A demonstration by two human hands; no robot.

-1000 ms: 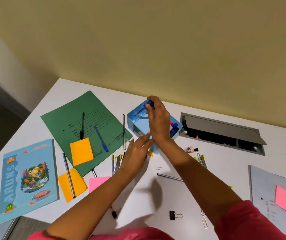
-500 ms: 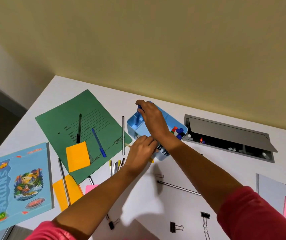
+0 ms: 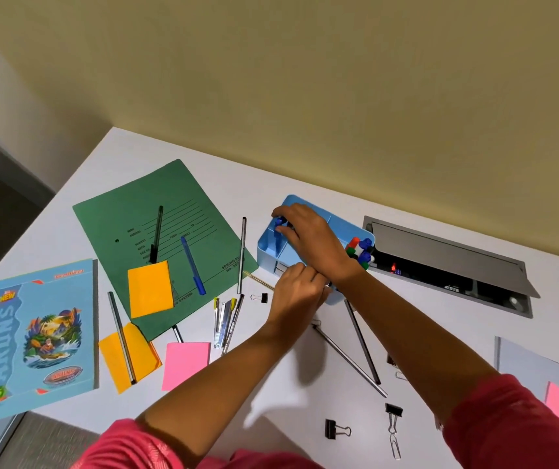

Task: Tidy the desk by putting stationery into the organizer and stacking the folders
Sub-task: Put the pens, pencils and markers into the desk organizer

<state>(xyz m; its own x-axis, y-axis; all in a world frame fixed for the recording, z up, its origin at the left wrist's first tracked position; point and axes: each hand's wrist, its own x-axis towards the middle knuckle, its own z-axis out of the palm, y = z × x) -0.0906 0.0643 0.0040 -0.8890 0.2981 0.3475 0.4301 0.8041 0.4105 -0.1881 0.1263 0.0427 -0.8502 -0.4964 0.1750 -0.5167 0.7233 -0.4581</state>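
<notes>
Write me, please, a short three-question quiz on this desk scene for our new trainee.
1. True or false: the square orange sticky-note pad lies on the green paper folder.
2. What does the right hand grip over the light blue plastic organizer? A) a blue marker pen B) a black binder clip C) a pink note
3. Which colours are the two pens lying on that folder?
Key: 1 true; 2 A; 3 one black pen, one blue pen.
</notes>
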